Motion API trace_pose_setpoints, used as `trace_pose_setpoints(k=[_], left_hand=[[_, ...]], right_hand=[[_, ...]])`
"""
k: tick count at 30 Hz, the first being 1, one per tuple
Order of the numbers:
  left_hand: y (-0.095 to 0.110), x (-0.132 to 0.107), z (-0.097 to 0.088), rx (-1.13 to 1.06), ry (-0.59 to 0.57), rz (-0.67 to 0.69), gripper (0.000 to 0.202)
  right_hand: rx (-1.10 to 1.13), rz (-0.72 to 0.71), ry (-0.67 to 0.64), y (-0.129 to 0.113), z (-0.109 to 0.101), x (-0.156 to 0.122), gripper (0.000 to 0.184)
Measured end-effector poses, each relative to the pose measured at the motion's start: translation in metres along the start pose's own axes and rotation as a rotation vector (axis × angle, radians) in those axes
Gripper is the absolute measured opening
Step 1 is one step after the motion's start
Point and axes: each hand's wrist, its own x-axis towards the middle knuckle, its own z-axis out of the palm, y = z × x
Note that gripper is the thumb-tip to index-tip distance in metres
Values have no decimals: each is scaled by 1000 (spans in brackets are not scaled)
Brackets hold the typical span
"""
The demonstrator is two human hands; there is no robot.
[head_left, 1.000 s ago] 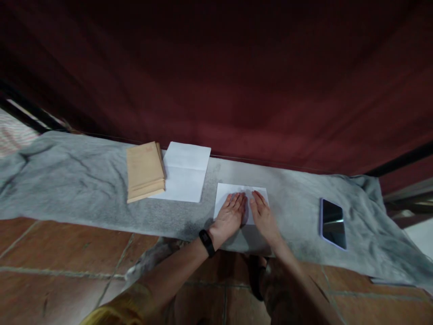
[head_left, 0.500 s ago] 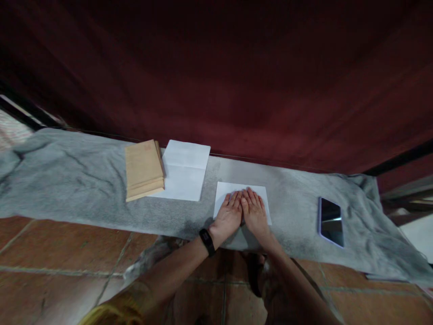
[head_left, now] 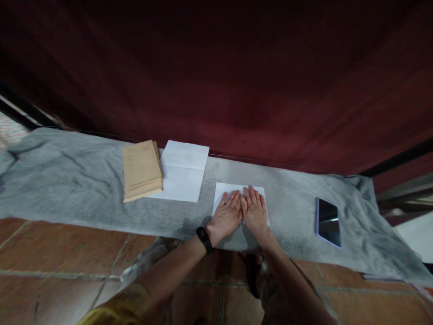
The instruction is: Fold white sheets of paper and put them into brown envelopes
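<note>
Both palms lie flat on a folded white sheet of paper [head_left: 219,192] that rests on the grey cloth. My left hand [head_left: 227,214] covers its left and middle part, fingers stretched out, with a black band on the wrist. Beside it, my right hand [head_left: 254,213] presses on the right part, its fingers also spread. The thumbs nearly meet over the lower middle of the paper. Much of the sheet's near edge is hidden beneath the hands.
Larger white sheets [head_left: 186,174] with a crease lie to the left, partly under a stack of brown envelopes [head_left: 142,164]. A phone [head_left: 329,222] with a purple edge is at the right. Grey cloth [head_left: 84,180] covers the bench; a dark red curtain [head_left: 237,90] hangs behind.
My hands have moved slightly apart on the folded paper, the left one a little to the left. The whole view has shifted slightly; the paper stays flat.
</note>
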Motion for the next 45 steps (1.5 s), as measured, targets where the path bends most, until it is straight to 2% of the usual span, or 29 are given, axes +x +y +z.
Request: trace_pose_setpoints(k=[9, 15, 21, 29, 35, 38, 45], left_hand=[[-10, 9, 6, -42, 76, -84, 53], [-15, 10, 14, 87, 55, -67, 54], [-21, 9, 10, 157, 41, -28, 55], [-22, 9, 6, 153, 27, -9, 53], [-19, 10, 8, 205, -10, 1, 56], [-17, 12, 8, 210, -11, -18, 57], [-20, 13, 4, 180, 28, -93, 54]], right_hand=[[-53, 42, 20, 0, -1, 8, 52], [-23, 100, 17, 7, -6, 25, 48], [-36, 130, 71, 8, -9, 32, 41], [-19, 131, 101, 6, -10, 27, 41], [108, -47, 58, -20, 2, 10, 49], [91, -26, 54, -23, 5, 3, 52], [1, 0, 85, -13, 5, -2, 52]])
